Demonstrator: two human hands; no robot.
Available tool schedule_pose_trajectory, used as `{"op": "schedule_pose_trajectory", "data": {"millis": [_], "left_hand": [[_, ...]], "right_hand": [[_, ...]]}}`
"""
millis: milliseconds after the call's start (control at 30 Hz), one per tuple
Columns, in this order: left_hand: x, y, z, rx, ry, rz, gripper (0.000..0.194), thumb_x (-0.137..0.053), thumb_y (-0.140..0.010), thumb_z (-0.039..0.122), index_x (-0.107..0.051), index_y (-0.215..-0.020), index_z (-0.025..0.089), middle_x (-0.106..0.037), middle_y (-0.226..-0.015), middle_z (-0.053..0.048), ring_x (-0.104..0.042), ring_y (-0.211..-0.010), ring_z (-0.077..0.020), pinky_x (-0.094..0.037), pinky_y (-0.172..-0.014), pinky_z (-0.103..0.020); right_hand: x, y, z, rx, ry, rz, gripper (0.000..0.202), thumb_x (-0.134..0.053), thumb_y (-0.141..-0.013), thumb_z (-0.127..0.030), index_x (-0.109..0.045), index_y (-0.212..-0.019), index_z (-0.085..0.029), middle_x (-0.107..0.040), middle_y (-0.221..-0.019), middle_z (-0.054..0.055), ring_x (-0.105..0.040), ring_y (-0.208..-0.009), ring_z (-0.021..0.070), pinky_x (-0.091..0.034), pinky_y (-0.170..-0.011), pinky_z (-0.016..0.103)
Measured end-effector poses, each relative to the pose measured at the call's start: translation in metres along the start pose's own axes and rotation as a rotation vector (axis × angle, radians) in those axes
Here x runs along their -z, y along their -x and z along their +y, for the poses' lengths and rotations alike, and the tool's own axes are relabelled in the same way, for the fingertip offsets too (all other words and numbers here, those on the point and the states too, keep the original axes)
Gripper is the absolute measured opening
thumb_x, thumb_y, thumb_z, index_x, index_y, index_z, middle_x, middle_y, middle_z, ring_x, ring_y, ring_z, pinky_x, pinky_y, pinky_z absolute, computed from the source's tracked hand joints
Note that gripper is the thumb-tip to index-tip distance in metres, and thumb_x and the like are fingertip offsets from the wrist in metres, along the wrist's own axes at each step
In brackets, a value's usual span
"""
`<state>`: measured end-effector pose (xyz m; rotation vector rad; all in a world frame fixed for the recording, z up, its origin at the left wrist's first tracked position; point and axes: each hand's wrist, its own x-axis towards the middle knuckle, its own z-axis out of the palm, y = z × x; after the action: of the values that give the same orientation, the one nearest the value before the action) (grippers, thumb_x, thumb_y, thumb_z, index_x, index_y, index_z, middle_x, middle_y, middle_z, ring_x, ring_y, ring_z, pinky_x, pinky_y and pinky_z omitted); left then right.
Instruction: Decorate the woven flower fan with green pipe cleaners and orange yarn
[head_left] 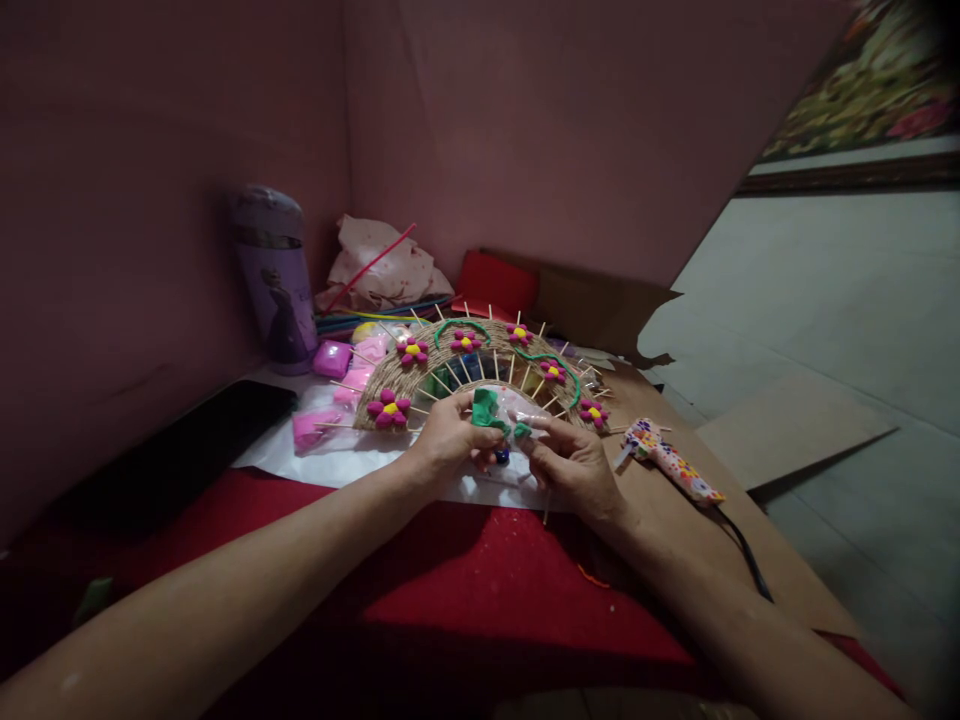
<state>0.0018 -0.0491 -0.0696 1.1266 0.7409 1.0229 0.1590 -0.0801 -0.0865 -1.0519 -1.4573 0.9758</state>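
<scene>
My left hand (454, 437) pinches a lump of green modelling clay (487, 410), which seems to sit in a clear wrapper. Close beside it, my right hand (574, 462) holds a smaller green clay piece (521, 430) between its fingertips. Behind both hands lies a half-ring craft of wound twine and thin sticks (484, 335). Pink clay flowers with yellow centres (388, 409) dot the twine, and wavy green clay strands (574, 380) run between some of them. A small dark blue object (502, 456) shows below the fingers; its kind is unclear.
A purple tumbler (277, 285) stands at the left wall, near a dark flat panel (172, 450). Pink clay packs (334, 358) lie beside the craft. At right, a flower-patterned glue gun (671, 460) with a black cord rests on cardboard (750, 540). Red cloth (465, 580) covers the front.
</scene>
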Motion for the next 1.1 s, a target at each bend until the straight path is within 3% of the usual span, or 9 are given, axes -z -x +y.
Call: {"op": "schedule_pose_trajectory", "data": {"millis": [100, 233, 400, 600, 833, 1000, 1100], "left_hand": [[-0.0015, 0.0015, 0.0, -0.031, -0.045, -0.029, 0.036, -0.066, -0.058, 0.007, -0.056, -0.092, 0.01, -0.058, -0.051, 0.001, -0.05, -0.035, -0.0096, -0.039, -0.034, -0.02], [-0.0032, 0.0028, -0.0014, -0.034, -0.036, -0.082, 0.033, -0.067, -0.058, 0.01, -0.057, -0.09, 0.01, -0.06, -0.053, 0.0, -0.051, -0.036, -0.0105, -0.041, -0.035, -0.021], [-0.0038, 0.0024, -0.0006, 0.047, -0.002, -0.1, 0.021, -0.067, -0.059, 0.01, -0.055, -0.077, 0.011, -0.062, -0.055, -0.004, -0.053, -0.038, -0.0106, -0.041, -0.036, -0.02], [0.001, -0.001, -0.0018, 0.079, 0.08, -0.085, 0.028, -0.065, -0.061, 0.007, -0.054, -0.086, 0.011, -0.063, -0.057, -0.004, -0.051, -0.038, -0.0089, -0.039, -0.036, -0.018], [-0.0001, 0.0, -0.0023, 0.055, 0.012, -0.032, 0.021, -0.063, -0.058, 0.005, -0.053, -0.076, 0.012, -0.059, -0.051, -0.002, -0.051, -0.036, -0.0105, -0.039, -0.034, -0.02], [-0.0009, 0.0002, -0.0012, 0.086, 0.028, -0.057, 0.015, -0.063, -0.061, 0.005, -0.056, -0.072, 0.011, -0.061, -0.054, -0.005, -0.05, -0.037, -0.0096, -0.038, -0.034, -0.019], [0.0006, -0.0012, 0.0014, 0.121, 0.078, 0.035, 0.015, -0.061, -0.064, 0.002, -0.054, -0.073, 0.011, -0.061, -0.055, -0.005, -0.049, -0.036, -0.0081, -0.036, -0.034, -0.018]], "right_hand": [[0.0005, 0.0021, 0.0008, 0.0, 0.043, -0.047, 0.027, -0.068, -0.072, -0.037, -0.069, -0.086, -0.013, -0.045, -0.04, -0.007, -0.036, -0.033, 0.0052, -0.026, -0.034, 0.018], [-0.0007, 0.005, -0.0023, 0.051, 0.083, 0.004, 0.024, -0.07, -0.069, -0.037, -0.064, -0.064, -0.015, -0.045, -0.039, -0.006, -0.036, -0.035, 0.0054, -0.026, -0.035, 0.019], [-0.0028, 0.0043, -0.0063, 0.042, -0.029, 0.055, 0.024, -0.071, -0.068, -0.038, -0.064, -0.068, -0.015, -0.043, -0.04, -0.007, -0.032, -0.033, 0.0043, -0.023, -0.033, 0.018], [0.0013, -0.0006, 0.001, 0.03, -0.128, 0.133, 0.023, -0.072, -0.067, -0.035, -0.061, -0.073, -0.016, -0.042, -0.04, -0.009, -0.03, -0.033, 0.0037, -0.02, -0.033, 0.017], [-0.0016, 0.0037, -0.0007, 0.019, 0.015, -0.021, 0.026, -0.068, -0.071, -0.032, -0.065, -0.09, -0.016, -0.048, -0.045, -0.007, -0.037, -0.035, 0.0055, -0.028, -0.036, 0.019], [-0.0011, 0.0019, -0.0013, -0.01, -0.065, 0.07, 0.021, -0.069, -0.067, -0.032, -0.061, -0.079, -0.017, -0.045, -0.042, -0.008, -0.035, -0.035, 0.0052, -0.025, -0.035, 0.018], [0.0015, -0.0016, 0.0, -0.065, -0.182, 0.102, 0.021, -0.069, -0.066, -0.028, -0.058, -0.081, -0.017, -0.048, -0.046, -0.008, -0.036, -0.037, 0.0046, -0.025, -0.036, 0.017]]}}
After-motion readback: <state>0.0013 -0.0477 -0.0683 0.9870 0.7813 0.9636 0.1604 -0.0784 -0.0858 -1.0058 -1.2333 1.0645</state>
